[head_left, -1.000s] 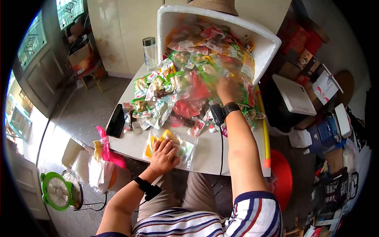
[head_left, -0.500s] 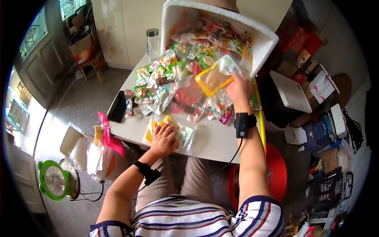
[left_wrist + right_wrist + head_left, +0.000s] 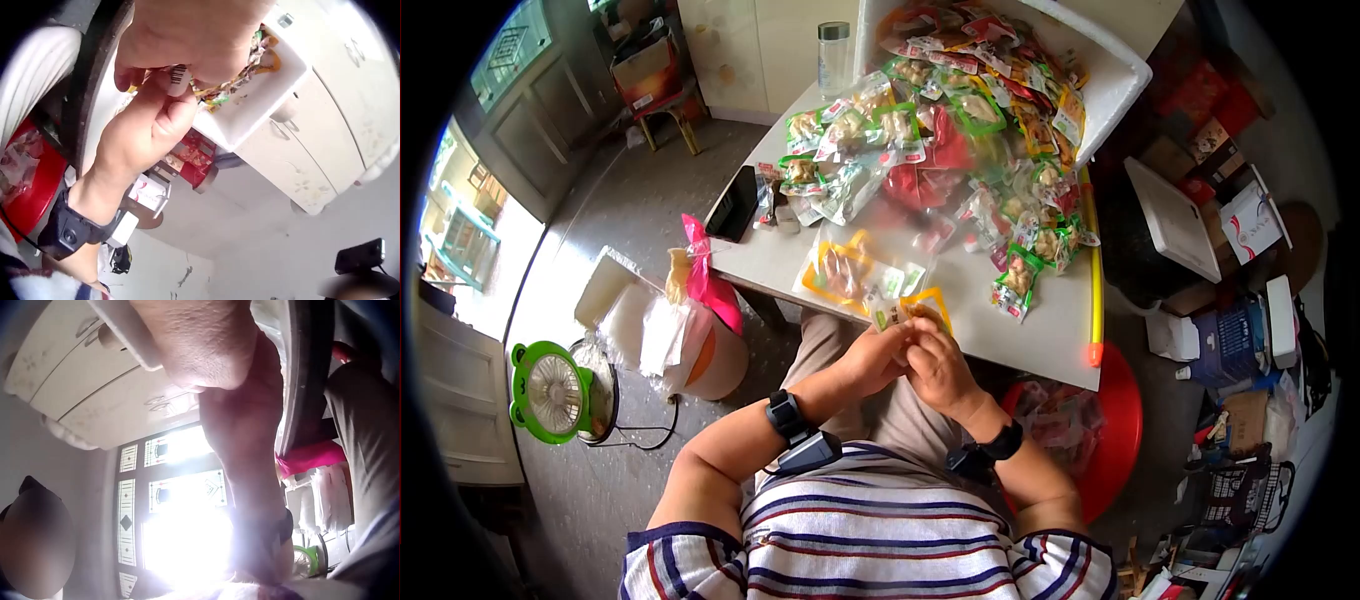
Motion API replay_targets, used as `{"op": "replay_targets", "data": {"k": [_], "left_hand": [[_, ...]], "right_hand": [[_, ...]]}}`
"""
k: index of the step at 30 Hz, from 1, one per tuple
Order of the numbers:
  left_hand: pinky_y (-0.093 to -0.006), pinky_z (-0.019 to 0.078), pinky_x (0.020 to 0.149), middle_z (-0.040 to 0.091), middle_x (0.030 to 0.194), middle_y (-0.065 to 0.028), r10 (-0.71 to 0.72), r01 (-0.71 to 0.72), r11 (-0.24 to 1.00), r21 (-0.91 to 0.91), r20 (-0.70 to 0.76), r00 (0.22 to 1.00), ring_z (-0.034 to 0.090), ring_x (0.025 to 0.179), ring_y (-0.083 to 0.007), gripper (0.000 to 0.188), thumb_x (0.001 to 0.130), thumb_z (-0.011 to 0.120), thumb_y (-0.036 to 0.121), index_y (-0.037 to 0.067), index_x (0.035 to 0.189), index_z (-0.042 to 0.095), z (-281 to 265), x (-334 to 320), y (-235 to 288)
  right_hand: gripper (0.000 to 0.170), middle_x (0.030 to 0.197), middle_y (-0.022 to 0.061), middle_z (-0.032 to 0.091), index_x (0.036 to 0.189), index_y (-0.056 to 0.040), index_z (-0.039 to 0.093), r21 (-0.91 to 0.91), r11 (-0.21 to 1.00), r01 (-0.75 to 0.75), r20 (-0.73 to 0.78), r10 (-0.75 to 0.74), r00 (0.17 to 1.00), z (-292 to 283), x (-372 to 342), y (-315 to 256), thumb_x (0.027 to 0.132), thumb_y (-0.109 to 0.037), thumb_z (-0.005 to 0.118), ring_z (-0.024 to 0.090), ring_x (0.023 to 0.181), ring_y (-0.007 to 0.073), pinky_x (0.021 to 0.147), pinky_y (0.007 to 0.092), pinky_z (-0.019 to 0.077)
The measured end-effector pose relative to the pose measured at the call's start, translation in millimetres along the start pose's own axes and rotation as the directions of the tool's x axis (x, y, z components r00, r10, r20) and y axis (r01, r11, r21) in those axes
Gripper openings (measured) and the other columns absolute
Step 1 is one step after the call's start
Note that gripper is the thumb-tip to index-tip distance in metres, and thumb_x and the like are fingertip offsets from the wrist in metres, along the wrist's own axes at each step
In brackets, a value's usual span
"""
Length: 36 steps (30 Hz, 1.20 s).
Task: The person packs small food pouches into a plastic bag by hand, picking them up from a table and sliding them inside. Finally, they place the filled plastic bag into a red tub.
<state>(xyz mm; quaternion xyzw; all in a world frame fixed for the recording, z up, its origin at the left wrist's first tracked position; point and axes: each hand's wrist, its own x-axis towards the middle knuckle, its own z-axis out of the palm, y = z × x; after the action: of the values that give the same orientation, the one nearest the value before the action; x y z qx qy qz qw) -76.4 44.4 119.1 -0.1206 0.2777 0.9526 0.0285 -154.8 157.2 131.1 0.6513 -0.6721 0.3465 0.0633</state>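
Observation:
A yellow-edged food packet (image 3: 925, 305) is pinched between both hands at the table's front edge. My left hand (image 3: 877, 357) grips its near left side, and my right hand (image 3: 943, 372) meets it from the right, fingers bent. In the left wrist view a white, barcoded packet corner (image 3: 179, 76) pokes out between the left hand (image 3: 187, 34) and the right hand (image 3: 140, 128). Just beyond the hands, a clear plastic bag (image 3: 908, 272) lies flat with another yellow-edged packet (image 3: 840, 272). In the right wrist view the right hand (image 3: 197, 344) hides the packet.
Several sealed snack packets (image 3: 897, 128) spill from a tipped white foam box (image 3: 1125, 85) across the table (image 3: 1000, 345). A phone (image 3: 734, 205) and a glass bottle (image 3: 833, 60) stand left. A yellow stick (image 3: 1094, 280) runs along the right edge, above a red basin (image 3: 1115, 430).
My right hand has brought the yellow-edged packet from the pile back to the table's front edge. The left hand has left the bag and joined it there. The head view has shifted.

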Motion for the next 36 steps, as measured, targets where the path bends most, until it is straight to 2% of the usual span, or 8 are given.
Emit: {"op": "replay_targets", "data": {"k": [5,7,10,15,17,20,23,36], "left_hand": [[-0.0368,0.0408,0.082,0.047,0.107,-0.0128,0.006,0.002,0.993,0.114,-0.064,0.998,0.049,0.096,-0.0236,0.034,0.081,0.037,0.009,0.003,0.115,0.036,-1,-2,0],[-0.0384,0.0397,0.084,0.048,0.106,-0.0137,-0.014,0.012,0.987,0.16,0.014,1.0,0.05,0.095,-0.0254,0.034,0.081,0.037,0.008,0.0,0.115,0.036,1,-3,2],[-0.0382,0.039,0.085,0.049,0.106,-0.0134,-0.096,0.076,0.971,0.228,0.08,0.992,0.05,0.094,-0.0258,0.032,0.082,0.037,0.008,-0.002,0.112,0.038,-4,3,0],[-0.0288,0.0435,0.072,0.054,0.093,-0.0079,0.073,-0.034,0.903,0.427,-0.074,0.995,0.053,0.084,-0.016,0.024,0.081,0.047,0.013,0.001,0.102,0.046,-6,19,12],[-0.0318,0.0428,0.068,0.053,0.092,-0.0095,0.448,-0.093,0.272,0.958,-0.04,0.893,0.052,0.081,-0.0182,0.027,0.077,0.054,0.02,0.002,0.096,0.05,-33,42,8],[-0.0354,0.0421,0.068,0.05,0.091,-0.0125,0.597,0.015,-0.379,0.925,0.233,0.768,0.049,0.082,-0.0246,0.032,0.069,0.06,0.027,0.003,0.09,0.053,-17,43,9],[-0.037,0.0412,0.068,0.048,0.091,-0.0139,0.531,0.043,-0.597,0.801,0.354,0.77,0.047,0.082,-0.0301,0.037,0.063,0.062,0.03,0.004,0.087,0.053,-15,50,4],[-0.0413,0.0402,0.065,0.051,0.074,-0.0145,0.636,-0.025,-0.319,0.948,0.233,0.735,0.048,0.073,-0.0341,0.007,0.067,0.047,0.01,0.003,0.067,0.048,-33,55,-4]], "right_hand": [[0.04,0.106,0.0177,0.045,0.099,0.001,0.043,0.11,0.923,-0.368,-0.273,0.384,0.882,-4,-41,9,0.066,-0.011,0.063,0.047,0.096,0.0306,0.082,0.0361,0.0379],[0.035,0.107,0.0127,0.047,0.102,-0.0003,0.042,0.701,0.534,-0.472,-0.205,0.786,0.584,4,-59,28,0.074,-0.014,0.058,0.049,0.097,0.0227,0.081,0.0325,0.0403],[0.028,0.092,0.0056,0.055,0.101,-0.0053,0.045,0.899,-0.208,-0.386,0.402,0.743,0.535,-31,-59,20,0.078,-0.016,0.055,0.054,0.078,0.0149,0.061,0.028,0.0457],[0.019,0.093,0.0038,0.056,0.096,-0.0101,0.046,0.951,-0.174,-0.254,0.285,0.812,0.509,-35,-81,40,0.079,-0.015,0.053,0.056,0.071,0.0144,0.05,0.0243,0.0451],[0.016,0.092,0.0027,0.055,0.095,-0.0108,0.046,0.974,-0.076,-0.214,0.166,0.881,0.443,-35,-77,39,0.079,-0.013,0.051,0.055,0.073,0.0139,0.051,0.024,0.0446],[0.018,0.094,0.0043,0.052,0.097,-0.0092,0.043,0.99,-0.027,-0.136,0.076,0.926,0.369,-26,-78,44,0.08,-0.013,0.049,0.053,0.075,0.015,0.055,0.0259,0.0448],[0.021,0.095,0.0066,0.05,0.1,-0.0077,0.04,0.995,0.005,-0.104,0.031,0.94,0.34,-19,-80,50,0.081,-0.013,0.047,0.053,0.075,0.0168,0.057,0.0279,0.0453],[0.013,0.092,0.0058,0.052,0.093,-0.0087,0.043,0.977,-0.044,-0.211,0.119,0.926,0.358,-7,-63,42,0.081,-0.012,0.048,0.055,0.072,0.0184,0.055,0.0278,0.0462]]}}
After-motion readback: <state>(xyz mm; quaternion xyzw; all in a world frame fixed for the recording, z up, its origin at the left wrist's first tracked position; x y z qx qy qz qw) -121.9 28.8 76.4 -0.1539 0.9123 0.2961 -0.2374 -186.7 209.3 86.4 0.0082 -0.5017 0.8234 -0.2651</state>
